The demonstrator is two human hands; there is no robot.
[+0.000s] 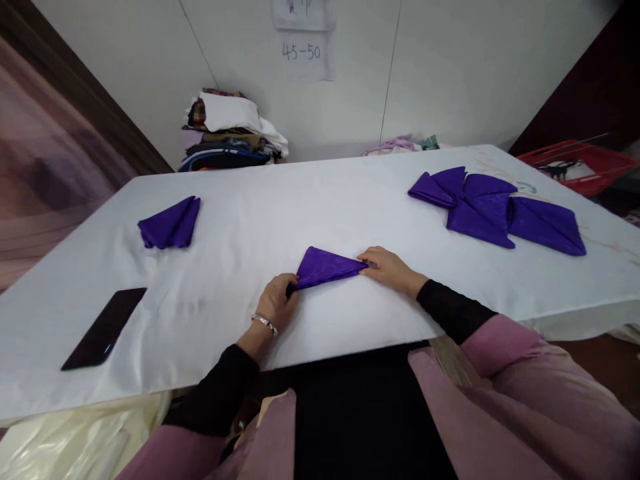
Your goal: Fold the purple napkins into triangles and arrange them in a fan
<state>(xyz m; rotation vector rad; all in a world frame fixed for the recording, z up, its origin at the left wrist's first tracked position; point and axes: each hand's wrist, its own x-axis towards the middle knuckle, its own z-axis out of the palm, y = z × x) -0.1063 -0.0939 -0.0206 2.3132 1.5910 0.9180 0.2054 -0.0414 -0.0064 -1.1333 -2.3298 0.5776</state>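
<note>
A purple cloth napkin (327, 267), folded into a triangle, lies on the white tablecloth (320, 207) in front of me. My left hand (277, 300), with a silver bracelet at its wrist, is closed on the napkin's left corner. At the pointed right end, my right hand (387, 268) pinches the cloth between thumb and fingers. Another folded purple napkin (171, 224) sits by itself on the left. Over on the right, several folded purple napkins (483, 212) overlap in a loose group.
A black phone-like slab (104, 329) lies at the left front. Behind the table's far edge rises a stack of folded clothes (227, 130), with more fabric (400, 144) to its right. A red basket (580, 167) stands beyond the right edge. Handwritten paper (303, 53) hangs on the wall.
</note>
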